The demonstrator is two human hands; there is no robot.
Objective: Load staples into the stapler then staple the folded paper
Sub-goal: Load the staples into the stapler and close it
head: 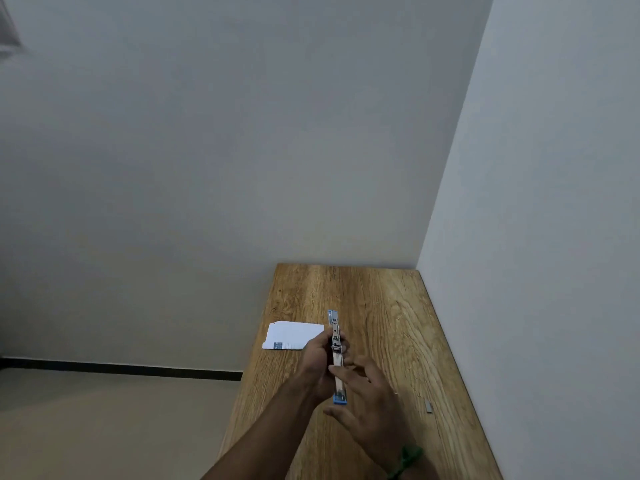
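Loading step: the stapler (335, 355) is swung open, its channel bared.

The left hand (316, 362) grips the stapler's middle, fingers curled round it. The right hand (369, 405) has its fingers spread, the forefinger touching the channel; I cannot tell if it carries staples. A staple strip (428, 407) lies well right of those fingers, and the folded paper (292, 336) just past the left fingertips. By my reckoning the next move is seating a strip and closing the stapler.

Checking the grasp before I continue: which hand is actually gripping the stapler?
The left hand, curled round the opened stapler. The right hand, wearing the green wristband, has spread fingers, only a fingertip touching it.
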